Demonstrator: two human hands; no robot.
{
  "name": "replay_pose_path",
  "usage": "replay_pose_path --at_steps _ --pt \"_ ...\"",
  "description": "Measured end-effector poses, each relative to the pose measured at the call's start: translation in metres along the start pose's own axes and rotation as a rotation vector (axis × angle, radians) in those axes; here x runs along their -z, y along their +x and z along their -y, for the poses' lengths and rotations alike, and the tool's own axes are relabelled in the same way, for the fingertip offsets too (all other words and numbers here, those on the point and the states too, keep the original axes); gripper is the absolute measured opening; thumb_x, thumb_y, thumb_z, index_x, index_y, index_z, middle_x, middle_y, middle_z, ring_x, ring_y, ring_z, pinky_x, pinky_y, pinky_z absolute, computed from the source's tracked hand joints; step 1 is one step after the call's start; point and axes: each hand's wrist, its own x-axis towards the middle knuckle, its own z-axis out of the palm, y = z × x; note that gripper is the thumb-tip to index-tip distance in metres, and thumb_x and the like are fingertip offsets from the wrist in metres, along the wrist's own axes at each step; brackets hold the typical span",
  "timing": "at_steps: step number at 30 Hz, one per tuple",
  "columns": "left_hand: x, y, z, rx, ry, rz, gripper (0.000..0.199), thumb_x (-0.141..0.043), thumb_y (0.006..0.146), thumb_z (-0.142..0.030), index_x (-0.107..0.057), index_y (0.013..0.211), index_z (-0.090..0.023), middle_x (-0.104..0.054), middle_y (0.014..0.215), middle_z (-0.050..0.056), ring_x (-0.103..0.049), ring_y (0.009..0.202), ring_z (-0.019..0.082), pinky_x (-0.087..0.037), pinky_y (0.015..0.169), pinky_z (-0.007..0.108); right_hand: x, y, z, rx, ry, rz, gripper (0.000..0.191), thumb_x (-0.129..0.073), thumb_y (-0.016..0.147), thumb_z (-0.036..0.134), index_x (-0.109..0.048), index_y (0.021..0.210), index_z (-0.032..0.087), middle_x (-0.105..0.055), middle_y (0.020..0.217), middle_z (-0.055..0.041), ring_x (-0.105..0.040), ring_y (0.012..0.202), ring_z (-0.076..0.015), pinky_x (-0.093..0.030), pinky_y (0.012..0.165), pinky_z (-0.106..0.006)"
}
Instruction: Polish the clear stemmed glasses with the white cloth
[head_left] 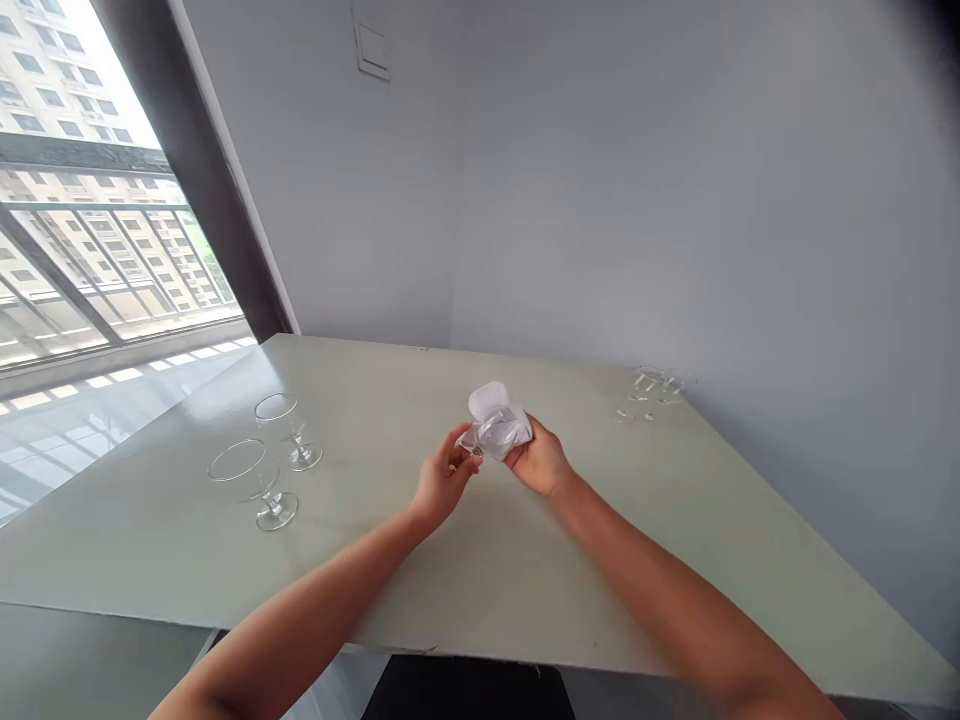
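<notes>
Near the middle of the view, a clear stemmed glass is held tilted above the table. My left hand has its fingers closed on the foot end of this glass. A white cloth is wrapped partly around the bowl, and my right hand grips the cloth and the glass from the right side. The fingers of my right hand are partly hidden behind the cloth.
Two clear stemmed glasses, one nearer and one farther, stand on the pale table at the left. Several small glasses stand at the back right by the wall. A window is at the far left.
</notes>
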Motion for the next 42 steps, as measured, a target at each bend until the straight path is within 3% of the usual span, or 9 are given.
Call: replay_pose_path --at_steps 7,13,16,20,23,26,30,39,42 --pt "-0.01 0.003 0.012 0.199 -0.17 -0.214 0.046 -0.048 0.081 -0.04 -0.045 0.125 -0.026 -0.046 0.101 0.006 -0.053 0.085 0.014 -0.047 0.071 0.026 -0.033 -0.027 -0.063 0.13 -0.109 0.079 0.036 -0.05 0.079 0.049 -0.054 0.106 0.026 -0.058 0.109 -0.0018 -0.052 0.101 -0.0172 -0.042 0.082 -0.03" --pt "-0.005 0.006 0.014 0.145 0.002 -0.207 0.039 -0.04 0.084 -0.046 -0.059 0.11 -0.024 -0.043 0.114 0.009 -0.048 0.103 0.018 -0.041 0.09 0.033 -0.021 -0.018 -0.064 0.068 -0.129 0.134 0.037 -0.061 0.072 0.047 -0.058 0.098 0.021 -0.063 0.09 -0.002 -0.056 0.084 -0.017 -0.043 0.072 -0.027" --pt "0.002 0.011 0.009 0.174 -0.184 -0.086 0.049 -0.034 0.083 -0.055 -0.061 0.104 -0.018 -0.052 0.111 0.009 -0.049 0.105 0.02 -0.041 0.089 0.033 -0.01 -0.015 -0.056 -0.102 -0.052 0.197 0.034 -0.064 0.069 0.047 -0.061 0.086 0.018 -0.061 0.074 -0.0013 -0.055 0.067 -0.014 -0.043 0.06 -0.025" --pt "0.012 0.015 0.003 0.317 -0.616 0.252 0.055 -0.058 0.07 -0.054 -0.056 0.109 -0.016 -0.059 0.107 0.013 -0.058 0.093 0.023 -0.045 0.078 0.034 0.001 -0.016 -0.05 -0.328 0.027 0.323 0.033 -0.068 0.065 0.046 -0.06 0.077 0.017 -0.058 0.069 -0.001 -0.053 0.06 -0.0126 -0.043 0.056 -0.025" --pt "0.019 0.016 0.0 0.32 -0.725 0.294 0.054 -0.072 0.06 -0.041 -0.055 0.105 -0.015 -0.059 0.111 0.015 -0.059 0.091 0.024 -0.045 0.078 0.035 0.007 -0.015 -0.041 -0.346 -0.145 0.433 0.035 -0.067 0.065 0.045 -0.06 0.082 0.016 -0.055 0.068 0.0002 -0.051 0.058 -0.0113 -0.041 0.053 -0.024" --pt "0.021 0.018 -0.002 0.297 -0.653 0.209 0.051 -0.073 0.06 -0.034 -0.054 0.103 -0.014 -0.059 0.111 0.015 -0.058 0.095 0.023 -0.042 0.082 0.035 0.011 -0.012 -0.029 -0.189 -0.474 0.477 0.028 -0.065 0.068 0.038 -0.06 0.086 0.017 -0.055 0.071 0.0012 -0.049 0.061 -0.0112 -0.039 0.056 -0.024" --pt "0.017 0.017 -0.003 0.249 -0.574 0.074 0.051 -0.073 0.061 -0.033 -0.052 0.105 -0.014 -0.06 0.111 0.014 -0.054 0.104 0.024 -0.036 0.092 0.038 0.014 -0.012 -0.022 0.134 -0.971 0.32 0.012 -0.057 0.073 0.03 -0.06 0.081 0.021 -0.054 0.068 0.0023 -0.047 0.061 -0.0124 -0.036 0.057 -0.025" --pt "0.021 0.021 -0.003 0.324 -0.708 -0.197 0.041 -0.071 0.065 -0.029 -0.053 0.098 -0.014 -0.058 0.112 0.012 -0.059 0.098 0.02 -0.046 0.086 0.035 0.017 -0.011 -0.015 0.546 -1.34 -0.024 0.016 -0.05 0.08 0.024 -0.064 0.087 0.022 -0.064 0.082 -0.0041 -0.055 0.08 -0.0204 -0.041 0.071 -0.032" --pt "0.026 0.024 0.002 0.41 -0.808 -0.247 0.028 -0.071 0.065 -0.027 -0.057 0.085 -0.012 -0.064 0.089 0.007 -0.062 0.077 0.014 -0.05 0.068 0.024 0.012 -0.02 -0.015 0.696 -1.374 0.264 0.02 -0.05 0.082 0.027 -0.063 0.097 0.026 -0.064 0.097 -0.0032 -0.054 0.094 -0.0215 -0.04 0.082 -0.034"
